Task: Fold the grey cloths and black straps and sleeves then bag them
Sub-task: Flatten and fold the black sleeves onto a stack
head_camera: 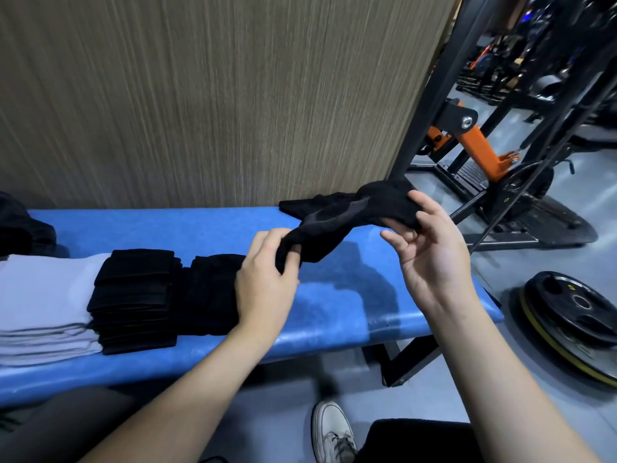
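A black sleeve with a grey patch hangs above the blue bench, stretched between both hands. My left hand grips its near end with curled fingers. My right hand pinches the far end between thumb and fingertips, palm turned up. More black fabric lies on the bench behind the sleeve. To the left sit a pile of folded black sleeves, a stack of folded black straps and a stack of folded grey cloths.
A wood-grain wall panel stands right behind the bench. A dark bag or cloth lies at the bench's far left. Weight plates lie on the floor at right, with a black and orange gym machine beyond. My shoe is below.
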`<act>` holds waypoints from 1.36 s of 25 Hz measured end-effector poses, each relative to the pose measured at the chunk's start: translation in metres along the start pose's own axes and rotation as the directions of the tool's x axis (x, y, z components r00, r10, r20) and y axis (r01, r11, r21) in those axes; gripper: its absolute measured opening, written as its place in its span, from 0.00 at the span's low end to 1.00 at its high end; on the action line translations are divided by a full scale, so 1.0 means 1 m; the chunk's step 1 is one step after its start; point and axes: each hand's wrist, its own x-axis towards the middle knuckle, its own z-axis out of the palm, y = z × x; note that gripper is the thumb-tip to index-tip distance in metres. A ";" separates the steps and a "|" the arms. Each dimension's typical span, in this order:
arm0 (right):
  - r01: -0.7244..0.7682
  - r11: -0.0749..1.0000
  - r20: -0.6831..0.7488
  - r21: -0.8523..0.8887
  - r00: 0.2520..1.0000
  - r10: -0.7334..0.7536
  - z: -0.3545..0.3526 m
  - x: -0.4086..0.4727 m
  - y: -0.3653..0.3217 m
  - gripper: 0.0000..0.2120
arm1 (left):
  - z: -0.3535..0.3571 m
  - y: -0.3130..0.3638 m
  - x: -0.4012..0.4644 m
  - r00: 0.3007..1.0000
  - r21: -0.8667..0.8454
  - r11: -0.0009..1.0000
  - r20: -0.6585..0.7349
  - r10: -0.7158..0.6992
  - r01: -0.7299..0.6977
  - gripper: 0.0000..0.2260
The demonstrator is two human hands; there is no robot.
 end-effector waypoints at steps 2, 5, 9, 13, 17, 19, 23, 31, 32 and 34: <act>0.022 0.998 -0.036 -0.054 0.999 -0.024 -0.010 0.006 0.002 0.15 | -0.004 -0.001 0.004 1.000 -0.024 1.000 -0.013 -0.015 0.014 0.07; 0.053 0.985 -0.068 -0.164 0.996 -0.065 -0.021 0.012 0.007 0.16 | -0.009 -0.002 0.010 0.997 -0.155 0.985 0.000 -0.073 0.072 0.11; 0.088 0.923 -0.070 -0.375 0.990 -0.123 -0.028 0.015 0.011 0.17 | -0.019 -0.003 0.021 0.999 -0.317 0.948 0.008 -0.041 0.041 0.16; 0.090 0.813 -0.055 -0.576 0.987 -0.148 -0.036 0.019 0.016 0.15 | -0.026 -0.007 0.028 0.990 -0.154 0.979 -0.004 0.138 -0.137 0.11; 0.130 0.718 -0.007 -0.684 0.983 -0.185 -0.045 0.022 0.021 0.06 | -0.033 -0.011 0.031 0.981 -0.115 0.977 0.045 0.187 -0.181 0.11; 0.132 0.685 0.001 -0.717 0.982 -0.188 -0.049 0.025 0.022 0.05 | -0.037 -0.012 0.033 0.977 -0.103 0.976 0.073 0.198 -0.190 0.11; 0.114 0.645 0.029 -0.755 0.990 -0.140 -0.053 0.029 0.024 0.18 | -0.042 -0.016 0.036 0.965 -0.084 0.972 0.131 0.229 -0.219 0.07; 0.117 0.492 0.059 -0.863 0.989 -0.133 -0.059 0.033 0.022 0.28 | -0.047 -0.022 0.034 0.926 0.065 0.966 0.307 0.219 -0.250 0.07; 0.104 0.471 0.041 -0.876 0.989 -0.141 -0.062 0.035 0.022 0.28 | -0.047 -0.022 0.033 0.918 0.086 0.962 0.329 0.219 -0.260 0.06; 0.067 0.421 0.002 -0.905 0.988 -0.154 -0.069 0.039 0.022 0.29 | -0.046 -0.023 0.030 0.900 0.125 0.951 0.378 0.217 -0.282 0.05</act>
